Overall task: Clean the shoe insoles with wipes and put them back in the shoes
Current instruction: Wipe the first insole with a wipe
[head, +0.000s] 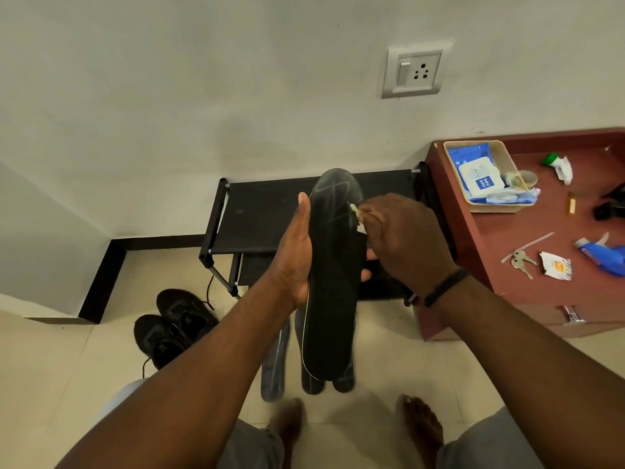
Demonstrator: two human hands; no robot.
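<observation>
Floor, rack and worktop

The tiled floor (372, 384) bore black shoes (176, 326) left, insoles (274, 367) near; the worktop (507, 282) right carried a tray (500, 206), keys (521, 262).

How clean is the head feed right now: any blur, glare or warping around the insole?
Head view: the wide lens bends the wall and cabinet edges; lighting is soft and even, no harsh glare; the insole is a dark mass with faint pale streaks near its top; the feet at the bottom look blurred; the wipe is mostly hidden by the right hand.
</observation>
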